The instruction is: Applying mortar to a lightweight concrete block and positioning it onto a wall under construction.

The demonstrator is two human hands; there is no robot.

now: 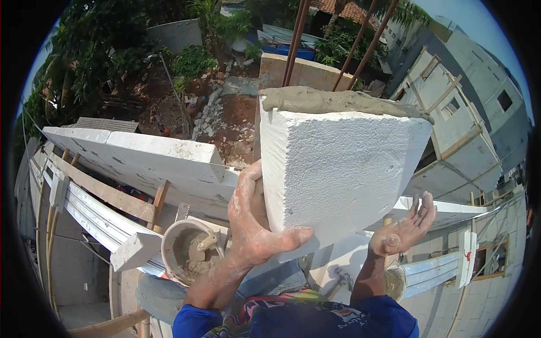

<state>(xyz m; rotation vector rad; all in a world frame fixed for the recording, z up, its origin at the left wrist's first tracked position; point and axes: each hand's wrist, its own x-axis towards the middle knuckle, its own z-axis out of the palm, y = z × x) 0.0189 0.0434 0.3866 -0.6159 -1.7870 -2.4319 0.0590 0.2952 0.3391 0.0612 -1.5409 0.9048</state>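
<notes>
A large white aerated concrete block (346,163) is held up in front of me, with a thick band of wet grey mortar (338,102) along its top face. My left hand (251,217) grips its lower left edge, thumb across the near face and the other fingers behind, partly hidden. Off the lower right side of the block, my right hand (403,225) is open with its fingers spread, holding nothing. Below my left hand stands a bucket (169,248) with mortar and a trowel (198,248) inside. Dust coats both hands.
A white block wall (146,149) runs left at knee height. A smaller block piece (135,252) lies beside the bucket on a pale metal plank (93,214). Rusty steel rods (296,45) rise behind the held block. Far below are rubble and soil (236,115).
</notes>
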